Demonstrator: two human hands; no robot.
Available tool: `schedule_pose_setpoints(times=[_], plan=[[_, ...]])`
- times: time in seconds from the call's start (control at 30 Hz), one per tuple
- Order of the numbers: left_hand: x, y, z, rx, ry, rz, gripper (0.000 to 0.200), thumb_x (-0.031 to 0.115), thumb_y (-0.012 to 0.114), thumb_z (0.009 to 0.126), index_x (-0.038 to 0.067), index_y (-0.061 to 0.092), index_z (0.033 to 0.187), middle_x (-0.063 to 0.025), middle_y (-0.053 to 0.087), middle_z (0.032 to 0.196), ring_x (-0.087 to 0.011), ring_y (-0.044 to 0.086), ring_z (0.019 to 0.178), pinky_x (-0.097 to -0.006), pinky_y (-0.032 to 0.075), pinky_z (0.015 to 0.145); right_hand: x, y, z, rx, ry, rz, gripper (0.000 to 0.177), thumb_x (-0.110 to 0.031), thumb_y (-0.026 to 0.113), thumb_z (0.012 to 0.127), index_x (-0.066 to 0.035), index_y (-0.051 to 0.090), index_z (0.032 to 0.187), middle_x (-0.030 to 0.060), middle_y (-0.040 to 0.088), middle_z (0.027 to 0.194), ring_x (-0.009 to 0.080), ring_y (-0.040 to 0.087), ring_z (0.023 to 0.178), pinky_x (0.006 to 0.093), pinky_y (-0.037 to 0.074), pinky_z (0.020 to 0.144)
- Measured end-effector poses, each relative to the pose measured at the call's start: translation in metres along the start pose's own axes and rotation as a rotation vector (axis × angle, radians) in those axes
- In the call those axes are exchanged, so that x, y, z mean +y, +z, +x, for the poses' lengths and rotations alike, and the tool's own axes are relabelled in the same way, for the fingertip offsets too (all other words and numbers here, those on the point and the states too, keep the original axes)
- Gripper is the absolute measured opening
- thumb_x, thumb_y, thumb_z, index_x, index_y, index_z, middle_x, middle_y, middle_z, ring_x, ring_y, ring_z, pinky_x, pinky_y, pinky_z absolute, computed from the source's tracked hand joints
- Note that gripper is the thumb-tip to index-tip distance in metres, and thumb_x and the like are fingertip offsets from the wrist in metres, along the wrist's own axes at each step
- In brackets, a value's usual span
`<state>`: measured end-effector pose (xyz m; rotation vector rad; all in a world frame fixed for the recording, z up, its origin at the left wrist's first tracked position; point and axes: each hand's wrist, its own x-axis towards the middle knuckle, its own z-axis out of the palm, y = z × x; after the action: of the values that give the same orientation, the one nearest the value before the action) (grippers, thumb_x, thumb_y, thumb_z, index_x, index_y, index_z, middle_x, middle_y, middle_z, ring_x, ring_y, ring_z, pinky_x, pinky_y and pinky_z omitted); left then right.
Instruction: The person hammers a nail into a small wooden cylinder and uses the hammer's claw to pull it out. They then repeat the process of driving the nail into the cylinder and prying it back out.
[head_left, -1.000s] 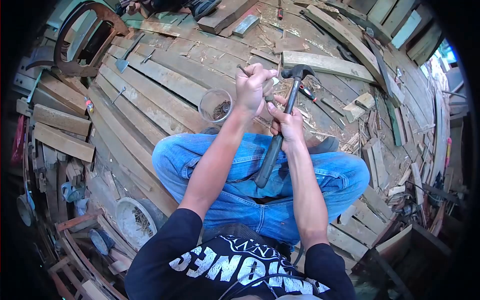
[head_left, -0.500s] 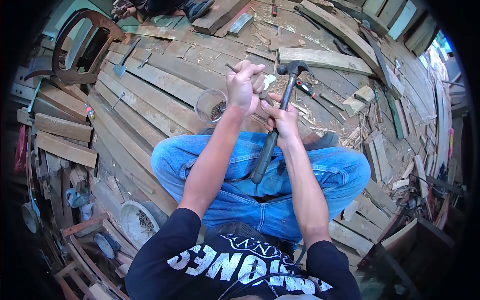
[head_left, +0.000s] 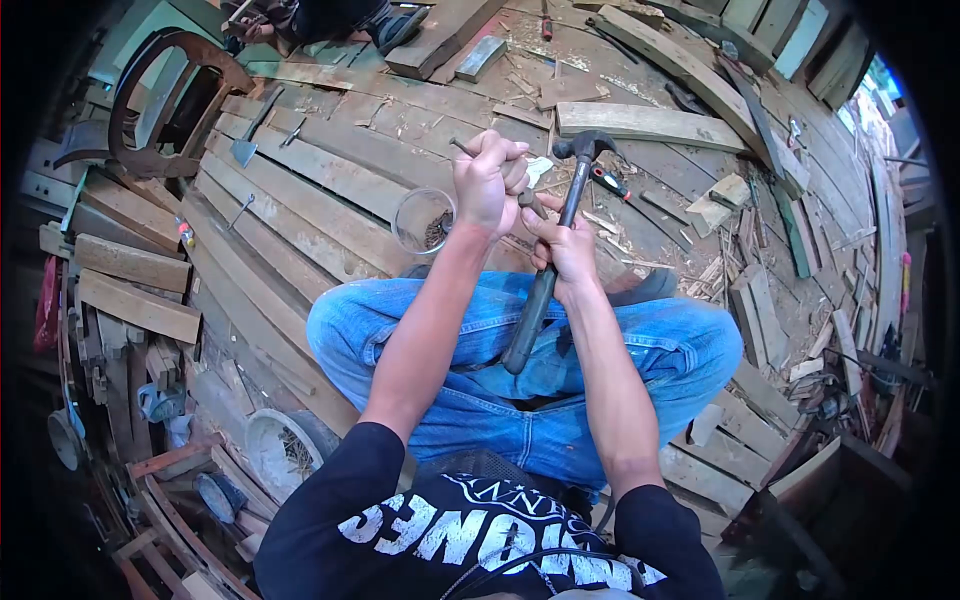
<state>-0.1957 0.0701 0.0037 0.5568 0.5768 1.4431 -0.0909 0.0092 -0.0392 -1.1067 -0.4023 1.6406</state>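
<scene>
My left hand (head_left: pixel 487 183) is closed round a slim brownish rod, its thin end (head_left: pixel 459 146) sticking out at the upper left. The thicker end (head_left: pixel 533 204) of the rod comes out below the fist, right at the fingertips of my right hand (head_left: pixel 566 250). A claw hammer (head_left: pixel 541 290) with a dark handle lies in the right hand, held mid-handle, head up and butt over my lap. Just left of my left wrist stands a clear plastic tub (head_left: pixel 410 218) with small brown pieces inside.
Wooden planks (head_left: pixel 310 195) cover the floor, with a scraper (head_left: pixel 246 148) on them at left. A red-and-black screwdriver (head_left: pixel 610 181) lies beyond the hammer among chips. Timber beams (head_left: pixel 650 124) are at the upper right, a bucket (head_left: pixel 270 445) lower left. Another person's shoe (head_left: pixel 402 28) shows at the top.
The view has shifted slightly. Both hands keep nearly the same pose, still close together with the rod and hammer.
</scene>
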Motion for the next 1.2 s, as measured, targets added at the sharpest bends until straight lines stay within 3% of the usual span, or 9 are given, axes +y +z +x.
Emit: schedule_pose_setpoints(times=[0.4, 0.53, 0.7, 1.2], plan=[[-0.0004, -0.0048, 0.0017, 0.023, -0.033, -0.104, 0.042, -0.008, 0.049, 0.077, 0.016, 0.024, 0.054, 0.0072, 0.022, 0.049, -0.0045, 0.016, 0.038, -0.0254, 0.012, 0.038, -0.0036, 0.0002, -0.003, 0.006, 0.013, -0.021, 0.044, -0.003, 0.073, 0.074, -0.002, 0.051, 0.112, -0.0055, 0.041, 0.053, 0.0059, 0.037, 0.037, 0.0223, 0.029, 0.035], [-0.0011, -0.0034, -0.0009, -0.034, 0.012, -0.01, 0.041, -0.007, 0.048, 0.079, 0.016, 0.023, 0.056, 0.0066, 0.02, 0.05, -0.0057, 0.015, 0.04, -0.026, 0.012, 0.038, -0.0032, 0.0005, -0.0028, 0.005, 0.01, -0.013, 0.044, -0.003, 0.073, 0.075, -0.001, 0.051, 0.113, -0.0055, 0.041, 0.053, 0.0058, 0.037, 0.037, 0.0222, 0.029, 0.035], [-0.001, -0.0023, -0.0014, -0.017, 0.02, 0.007, 0.041, -0.008, 0.052, 0.076, 0.014, 0.027, 0.052, 0.0065, 0.028, 0.049, -0.0038, 0.019, 0.039, -0.0252, 0.013, 0.039, -0.0031, 0.001, -0.0022, 0.015, 0.01, 0.003, 0.044, -0.002, 0.075, 0.072, 0.0, 0.052, 0.11, -0.0059, 0.04, 0.053, 0.0059, 0.038, 0.038, 0.0231, 0.029, 0.034], [0.0013, 0.0006, -0.0045, -0.016, 0.001, 0.052, 0.04, -0.008, 0.052, 0.076, 0.013, 0.029, 0.051, 0.0057, 0.031, 0.048, -0.0035, 0.022, 0.039, -0.0253, 0.016, 0.038, -0.0015, -0.0011, -0.0009, 0.002, 0.001, 0.006, 0.045, -0.002, 0.075, 0.072, 0.001, 0.052, 0.11, -0.0063, 0.039, 0.052, 0.006, 0.037, 0.037, 0.0227, 0.029, 0.034]])
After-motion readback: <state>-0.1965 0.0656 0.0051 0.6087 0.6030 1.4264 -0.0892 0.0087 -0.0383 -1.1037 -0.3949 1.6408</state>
